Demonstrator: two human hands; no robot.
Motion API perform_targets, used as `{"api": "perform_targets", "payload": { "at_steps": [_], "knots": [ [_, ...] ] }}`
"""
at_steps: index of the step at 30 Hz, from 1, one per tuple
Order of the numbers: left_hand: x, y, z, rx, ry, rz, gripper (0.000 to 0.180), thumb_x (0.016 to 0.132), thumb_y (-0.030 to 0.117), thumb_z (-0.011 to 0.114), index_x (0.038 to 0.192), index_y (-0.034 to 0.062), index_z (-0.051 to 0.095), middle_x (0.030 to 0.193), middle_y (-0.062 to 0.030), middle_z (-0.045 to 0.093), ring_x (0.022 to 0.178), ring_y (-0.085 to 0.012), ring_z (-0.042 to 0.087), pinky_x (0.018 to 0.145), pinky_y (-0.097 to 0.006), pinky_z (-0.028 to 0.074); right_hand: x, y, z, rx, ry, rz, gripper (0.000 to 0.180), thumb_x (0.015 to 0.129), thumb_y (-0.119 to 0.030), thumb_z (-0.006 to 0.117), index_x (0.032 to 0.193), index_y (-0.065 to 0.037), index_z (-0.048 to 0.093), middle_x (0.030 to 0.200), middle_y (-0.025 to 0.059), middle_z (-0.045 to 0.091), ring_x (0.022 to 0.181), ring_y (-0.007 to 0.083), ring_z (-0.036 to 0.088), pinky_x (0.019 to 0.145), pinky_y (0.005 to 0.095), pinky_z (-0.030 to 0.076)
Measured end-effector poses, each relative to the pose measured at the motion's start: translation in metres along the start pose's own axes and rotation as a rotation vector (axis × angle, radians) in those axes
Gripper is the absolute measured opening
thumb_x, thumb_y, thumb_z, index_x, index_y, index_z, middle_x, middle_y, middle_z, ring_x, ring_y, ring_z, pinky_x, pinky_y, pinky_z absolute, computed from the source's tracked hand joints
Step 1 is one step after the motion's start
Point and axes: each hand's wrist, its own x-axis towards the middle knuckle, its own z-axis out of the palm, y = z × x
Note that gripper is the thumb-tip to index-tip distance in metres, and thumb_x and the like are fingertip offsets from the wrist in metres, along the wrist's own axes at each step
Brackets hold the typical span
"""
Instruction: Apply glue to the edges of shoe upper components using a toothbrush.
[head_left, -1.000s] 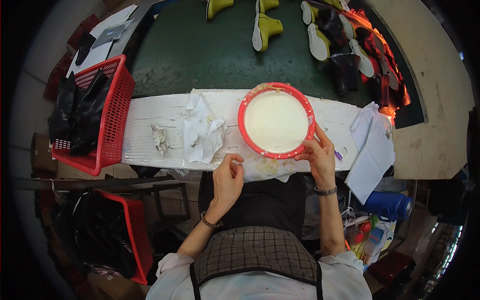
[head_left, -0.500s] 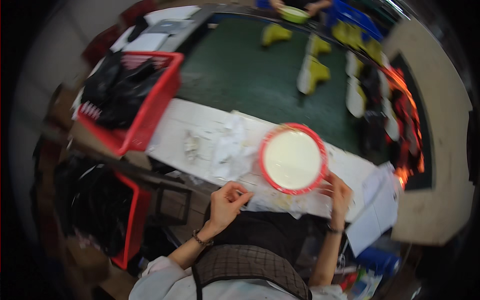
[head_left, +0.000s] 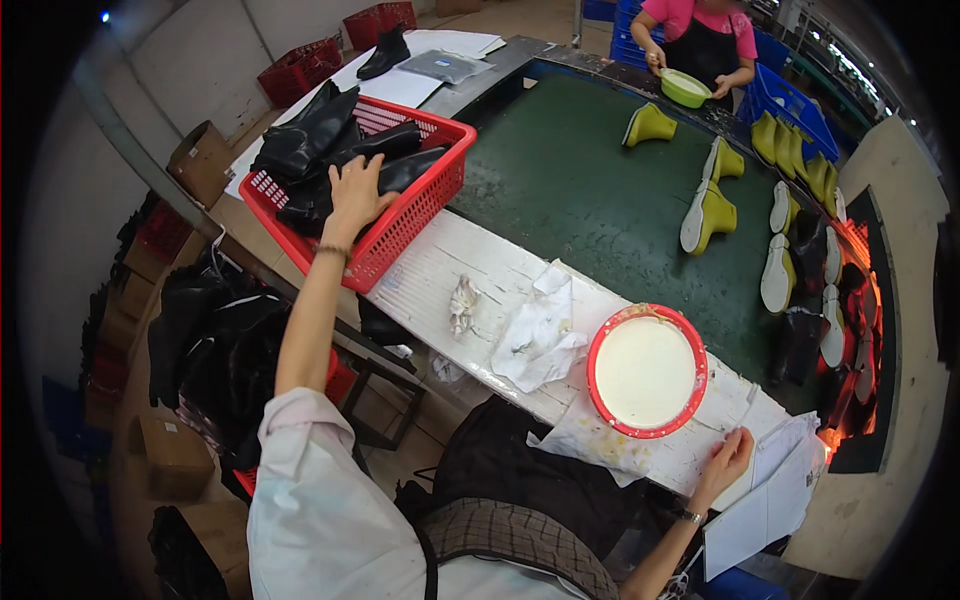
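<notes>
My left hand (head_left: 355,200) reaches into a red plastic basket (head_left: 412,222) at the left and rests on black boots (head_left: 320,130) piled inside; whether it grips one I cannot tell. My right hand (head_left: 728,462) lies on the white worktop's near edge (head_left: 440,275), fingers loosely curled on white sheets of paper (head_left: 775,490), just right of a red bowl (head_left: 646,371) filled with white liquid. Crumpled white cloth (head_left: 538,332) sits between the basket and the bowl.
A green conveyor belt (head_left: 590,190) beyond the worktop carries yellow-green boot forms (head_left: 708,215) and white soles. Another person (head_left: 700,40) in pink stands at the far end with a green bowl. Dark boots glow orange at the right. More red baskets and cardboard boxes stand at the left.
My left hand left the worktop edge beside the bowl and stretched out left into the red basket. The view swung left. My right hand dropped from the bowl's rim onto the papers.
</notes>
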Motion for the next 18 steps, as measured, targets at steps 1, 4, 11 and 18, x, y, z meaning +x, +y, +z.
{"api": "perform_targets", "payload": {
  "at_steps": [1,4,11,18],
  "knots": [
    [0.007,-0.004,0.017,-0.025,-0.145,0.055,0.068,0.076,0.035,0.086,0.136,0.0162,0.059,0.129,-0.0093,0.063,0.123,-0.0302,0.057,0.108,-0.059,0.037,0.001,-0.005,0.005,0.145,-0.022,0.125,0.019,0.103,-0.018,0.064,0.098,0.0,0.067,0.08,-0.0048,0.055,0.063,0.0039,0.041,0.053,0.022,0.033],
    [0.029,-0.01,0.039,0.045,-0.266,0.199,0.069,0.072,0.035,0.089,0.132,0.0174,0.06,0.126,-0.0084,0.064,0.117,-0.0303,0.058,0.103,-0.053,0.042,0.0,0.007,0.007,0.025,-0.042,0.014,0.02,0.103,-0.019,0.065,0.097,-0.001,0.068,0.07,-0.0071,0.05,0.057,0.0014,0.035,0.048,0.021,0.024],
    [0.028,-0.023,0.045,0.231,-0.148,0.219,0.067,0.07,0.05,0.087,0.122,0.0152,0.063,0.107,-0.0082,0.068,0.107,-0.0274,0.06,0.09,-0.041,0.044,0.011,-0.002,-0.003,0.17,-0.065,0.157,0.022,0.104,-0.022,0.064,0.097,-0.002,0.07,0.068,-0.0077,0.049,0.054,0.0014,0.037,0.047,0.0209,0.026],
    [0.044,-0.028,-0.058,-0.137,0.283,-0.155,0.052,0.097,0.06,0.057,0.122,0.0138,0.058,0.089,-0.024,0.072,0.085,-0.0487,0.069,0.068,-0.056,0.053,-0.005,-0.022,-0.047,0.277,0.031,0.104,0.023,0.106,-0.022,0.061,0.1,-0.001,0.07,0.069,-0.005,0.052,0.055,0.0018,0.042,0.047,0.0196,0.032]
  ]
}}
